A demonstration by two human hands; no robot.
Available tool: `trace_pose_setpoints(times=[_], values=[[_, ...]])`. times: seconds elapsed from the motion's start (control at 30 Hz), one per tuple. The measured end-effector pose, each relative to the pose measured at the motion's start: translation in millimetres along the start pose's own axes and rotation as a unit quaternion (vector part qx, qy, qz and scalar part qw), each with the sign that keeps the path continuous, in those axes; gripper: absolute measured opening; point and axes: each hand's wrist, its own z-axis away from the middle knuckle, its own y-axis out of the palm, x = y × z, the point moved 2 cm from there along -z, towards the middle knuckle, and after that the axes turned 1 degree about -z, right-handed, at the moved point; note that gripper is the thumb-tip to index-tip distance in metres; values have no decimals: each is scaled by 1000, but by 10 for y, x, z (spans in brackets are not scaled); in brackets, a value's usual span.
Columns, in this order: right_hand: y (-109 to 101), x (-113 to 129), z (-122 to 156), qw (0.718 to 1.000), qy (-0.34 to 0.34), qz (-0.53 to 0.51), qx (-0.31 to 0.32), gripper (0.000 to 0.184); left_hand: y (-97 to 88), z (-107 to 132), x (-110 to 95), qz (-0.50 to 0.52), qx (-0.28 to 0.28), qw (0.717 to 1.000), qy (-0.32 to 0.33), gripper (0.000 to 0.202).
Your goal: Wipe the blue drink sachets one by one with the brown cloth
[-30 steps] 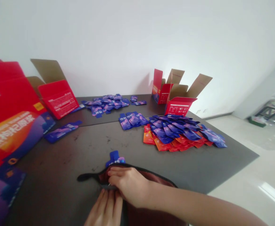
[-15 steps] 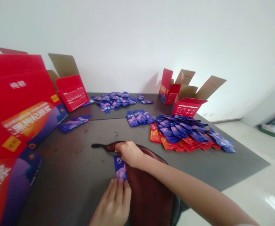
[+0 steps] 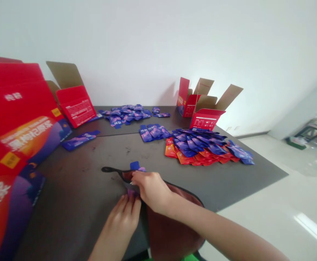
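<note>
Several red cartons (image 3: pixel 17 108) with flaps raised flank a dark grey table (image 3: pixel 112 152) set against a plain white wall (image 3: pixel 136 47), where sachets lie in groups. At the near side of the table, a person's right hand (image 3: pixel 153 190) has its fingers pinched on the edge of a brown bag (image 3: pixel 166 232) trimmed in black. The bag's black tab (image 3: pixel 108 169) points left across the tabletop. One blue-and-purple sachet (image 3: pixel 134 165) lies on the table, partly hidden by the bag's rim: its blue end shows beyond the rim, a purple patch on the near side. The left hand (image 3: pixel 121 217) rests at that patch, its fingers close together; whether they grip the sachet cannot be told.

A thin seam (image 3: pixel 120 135) crosses the table, and faint dark smudges (image 3: pixel 93 152) mark its top. Beyond the seam spreads a blue heap (image 3: pixel 127 115); three overlapping sachets (image 3: pixel 155 132) lie near the line. To the right, a blue layer (image 3: pixel 199 141) covers orange-red packets (image 3: pixel 201 159) in front of an open carton. A glossy pale floor (image 3: pixel 256 195) reflects a bright strip (image 3: pixel 314 228), with a blurred rack (image 3: pixel 316 130) at far right.
</note>
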Motion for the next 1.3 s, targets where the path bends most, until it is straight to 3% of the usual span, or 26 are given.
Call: trace_pose_setpoints(times=[0.1, 0.23, 0.37, 0.5, 0.67, 0.8, 0.9, 1.07, 1.17, 1.3], values=[[207, -62, -80, 999, -23, 8, 28, 10, 12, 24, 16, -15, -21, 999, 22, 48], [270, -122, -228, 998, -50, 7, 44, 10, 94, 79, 35, -22, -22, 999, 43, 41], [301, -210, -392, 999, -18, 8, 40, 16, 230, 152, 9, -4, -41, 998, 56, 36], [369, -339, -594, 999, 12, 17, 32, 22, 255, 155, -16, 15, -40, 999, 22, 36], [202, -424, -814, 998, 51, 22, -11, 29, 143, 95, 5, 32, -15, 999, 1, 37], [-210, -205, -581, 993, 71, 6, -97, 27, 92, 70, 8, 26, 39, 999, -19, 45], [-342, 1, -230, 991, 64, -33, -116, 24, 53, 29, -15, 11, 35, 999, -24, 46], [8, 72, 59, 999, 21, -32, -1, 18, 0, -28, -22, 8, -2, 999, -49, 47], [190, 2, -5, 999, -24, 15, 23, 10, 6, -9, -4, 7, -7, 1000, -26, 48], [254, -98, -196, 997, -42, 42, 44, 9, 53, 19, 19, -12, 9, 1000, 21, 46]])
